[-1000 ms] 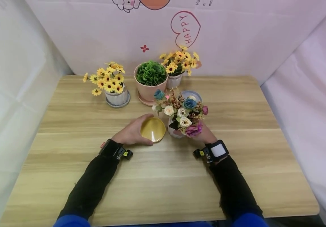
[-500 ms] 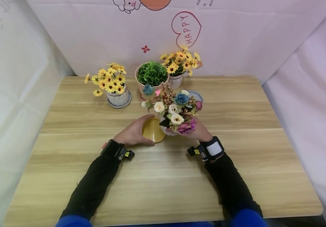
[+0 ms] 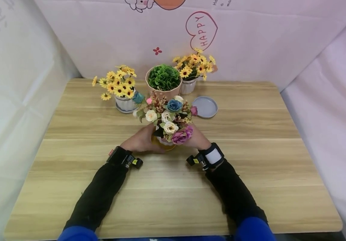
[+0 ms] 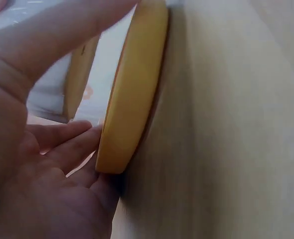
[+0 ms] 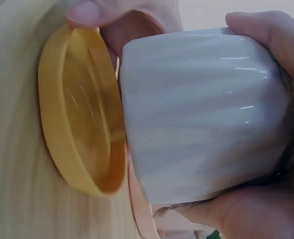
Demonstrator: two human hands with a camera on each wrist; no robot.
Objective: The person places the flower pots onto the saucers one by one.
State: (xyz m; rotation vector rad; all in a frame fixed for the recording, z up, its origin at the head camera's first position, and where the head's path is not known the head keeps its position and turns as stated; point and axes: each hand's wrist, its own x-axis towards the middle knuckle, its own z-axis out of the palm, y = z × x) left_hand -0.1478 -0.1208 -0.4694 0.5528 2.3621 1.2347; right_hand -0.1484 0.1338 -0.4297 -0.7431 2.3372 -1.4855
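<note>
A yellow saucer (image 5: 52, 119) lies on the wooden table, and my left hand (image 3: 138, 141) holds it by the rim, thumb and fingers on opposite sides. My right hand (image 3: 197, 138) grips a glossy white ribbed flowerpot (image 5: 202, 119) round its upper part. The pot is just above the saucer, its base facing the saucer's hollow. From the pot rise artificial flowers (image 3: 170, 117) in cream, blue and purple, which hide most of the pot and saucer in the head view. In the left wrist view, the saucer's yellow side wall (image 4: 132, 89) stands close to the fingers.
Behind the hands is a pink pot (image 3: 173, 93) with a green plant. Two white pots of yellow flowers stand beside it, one at left (image 3: 124, 103) on a grey saucer, one at right (image 3: 188, 87). A grey-blue saucer (image 3: 205, 107) lies right of the bouquet.
My right hand has carried the potted flowers leftward until they are over the yellow saucer. The grey-blue saucer is now fully uncovered. My left hand has stayed at the yellow saucer.
</note>
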